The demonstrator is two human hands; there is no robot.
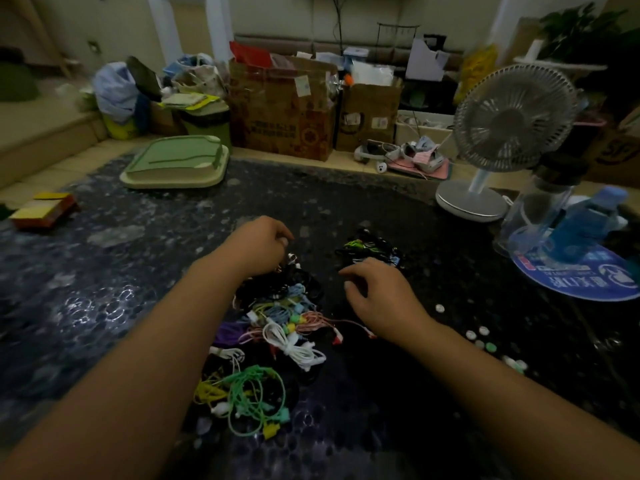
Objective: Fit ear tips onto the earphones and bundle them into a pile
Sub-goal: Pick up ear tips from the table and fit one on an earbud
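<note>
A heap of tangled earphones (277,334) in white, pink, blue, green, yellow, purple and black lies on the dark table (138,265) between my forearms. A smaller bundle of black and green earphones (369,249) sits just beyond my right hand. Loose ear tips (483,336), white and pale green, are scattered to the right. My left hand (258,245) hovers over the far end of the heap with fingers curled; something small and metallic shows beneath it. My right hand (377,292) is palm down with loosely curled fingers near the small bundle.
A white desk fan (509,133) stands at the right, with a clear bottle (540,206), a blue bottle (585,226) and a round blue mat (581,275) beside it. A green tray (176,164) lies at the back left, a red and yellow box (45,209) at far left.
</note>
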